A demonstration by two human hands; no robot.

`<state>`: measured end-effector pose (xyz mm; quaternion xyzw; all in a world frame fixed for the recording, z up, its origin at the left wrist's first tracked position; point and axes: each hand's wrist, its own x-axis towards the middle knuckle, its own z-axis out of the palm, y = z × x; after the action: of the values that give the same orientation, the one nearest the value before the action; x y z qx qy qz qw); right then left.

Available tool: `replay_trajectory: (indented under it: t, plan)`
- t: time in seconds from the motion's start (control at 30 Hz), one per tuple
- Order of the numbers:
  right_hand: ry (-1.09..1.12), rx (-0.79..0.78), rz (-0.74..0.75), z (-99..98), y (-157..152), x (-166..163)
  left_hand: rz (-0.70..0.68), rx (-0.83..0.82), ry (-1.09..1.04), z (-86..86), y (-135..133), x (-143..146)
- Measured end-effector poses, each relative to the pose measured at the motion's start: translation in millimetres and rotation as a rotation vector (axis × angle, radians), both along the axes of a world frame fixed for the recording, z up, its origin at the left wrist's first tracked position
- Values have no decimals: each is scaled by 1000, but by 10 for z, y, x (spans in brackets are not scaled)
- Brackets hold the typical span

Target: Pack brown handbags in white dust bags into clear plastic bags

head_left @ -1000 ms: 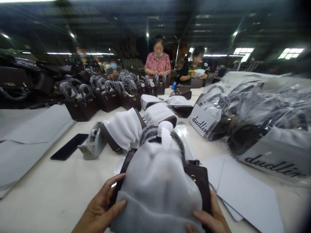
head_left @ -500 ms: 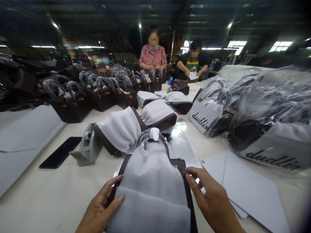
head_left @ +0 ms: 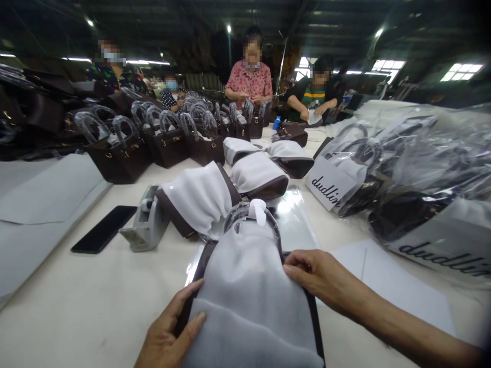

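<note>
A dark brown handbag (head_left: 318, 327) lies in front of me, mostly covered by a soft white wrapping sheet (head_left: 249, 296). Its plastic-wrapped handles point away from me, with a white tag (head_left: 258, 211) on them. My left hand (head_left: 172, 324) grips the bag's left side, thumb on top of the sheet and fingers along the edge. At the upper right of the bag, my right hand (head_left: 312, 273) is closed, thumb and forefinger pinching at the sheet's right edge. Under the bag's far end lies a shiny clear plastic bag (head_left: 295, 225).
A tape dispenser (head_left: 148, 225) and a black phone (head_left: 103, 230) lie left. Wrapped handbags (head_left: 199, 197) sit ahead; plastic-bagged ones (head_left: 406, 209) and white sheets (head_left: 399, 286) are right. Rows of brown handbags (head_left: 118, 161) stand beyond. Co-workers (head_left: 249, 79) work across the table.
My right hand has moved inward from the bag's right edge onto the sheet's edge, and more of the forearm shows. My left hand keeps its hold. The whole view has shifted slightly.
</note>
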<state>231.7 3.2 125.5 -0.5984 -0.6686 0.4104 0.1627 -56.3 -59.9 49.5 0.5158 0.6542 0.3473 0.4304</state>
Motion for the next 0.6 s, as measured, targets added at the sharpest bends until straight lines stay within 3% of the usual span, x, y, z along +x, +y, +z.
replay_trajectory:
  t: [0.13, 0.33, 0.4, 0.47, 0.6]
  plan:
    - [-27, 60, 52, 65, -7, -133, -5, 19, 11, 5, -32, 0]
    - [218, -187, -13, 147, -91, -180, -67, 19, -19, 8, -51, -17]
    - [249, -158, 9, 71, -159, -112, -73, 20, -32, 19, -35, -12]
    - [169, 57, 113, -58, -233, -16, -70, 23, -49, 35, -12, 4]
    - [-195, 822, 352, -289, -299, 130, -51, 69, -81, 59, 63, 57]
